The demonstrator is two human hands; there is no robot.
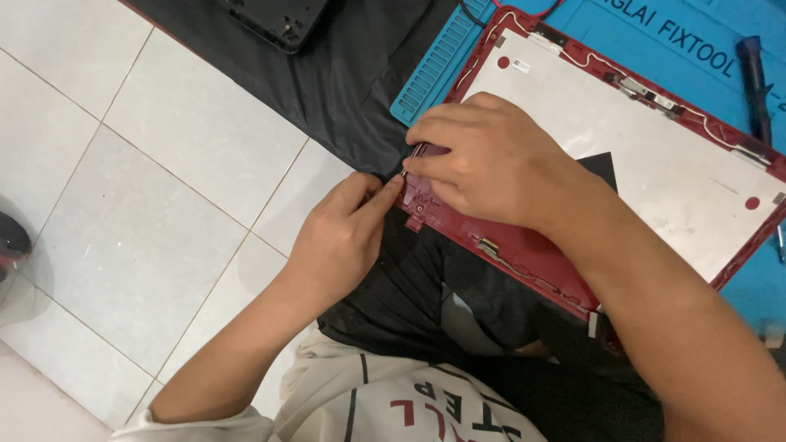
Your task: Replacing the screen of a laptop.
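Red laptop lid (532, 245), lying inside-up with its pale back panel (655, 155) showing, rests partly on a blue work mat (442, 65) and partly on black cloth (344, 90). Both hands meet at its near corner. Curled over that corner, the right hand (491, 164) pinches a thin metal piece (412, 155) at the lid's edge. Fingers of the left hand (344, 237) are bent, the fingertip pressing against the same corner by a small hinge mount (419, 209). A dark-handled tool (755, 82) lies on the mat, well apart. White floor tiles (164, 188) spread to the left, and a black device (278, 20) sits near the top edge.
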